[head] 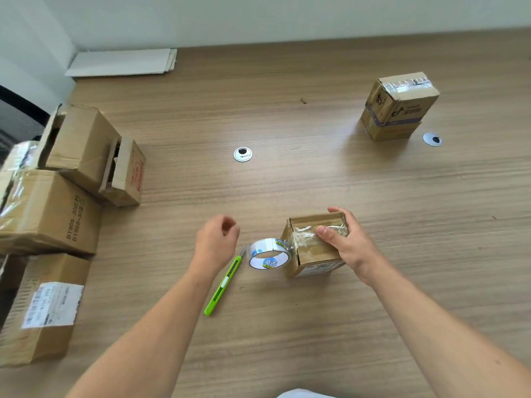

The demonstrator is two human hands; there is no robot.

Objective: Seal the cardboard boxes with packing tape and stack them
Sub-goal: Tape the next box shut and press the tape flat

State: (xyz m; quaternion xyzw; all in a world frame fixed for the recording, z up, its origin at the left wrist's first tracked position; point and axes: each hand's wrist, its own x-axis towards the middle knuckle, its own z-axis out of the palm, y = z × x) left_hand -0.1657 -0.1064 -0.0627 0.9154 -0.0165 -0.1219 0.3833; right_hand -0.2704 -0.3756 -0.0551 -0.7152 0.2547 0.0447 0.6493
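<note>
A small cardboard box [313,252] stands on the wooden table [287,182] with clear tape across its top. My right hand [349,242] grips the box from the right, thumb pressed on the taped top. A roll of clear packing tape [268,254] lies against the box's left side, its strip still joined to the box. A green utility knife [222,287] lies left of the roll. My left hand [217,242] hovers above the knife's tip with fingers loosely curled, holding nothing. At the far right two taped boxes [398,106] sit stacked.
Several larger cardboard boxes [57,196] crowd the table's left edge, one with open flaps. White flat sheets [123,61] lie at the far left corner by the wall. Two round cable grommets [242,154] sit in the tabletop. A dark chair shows at far left.
</note>
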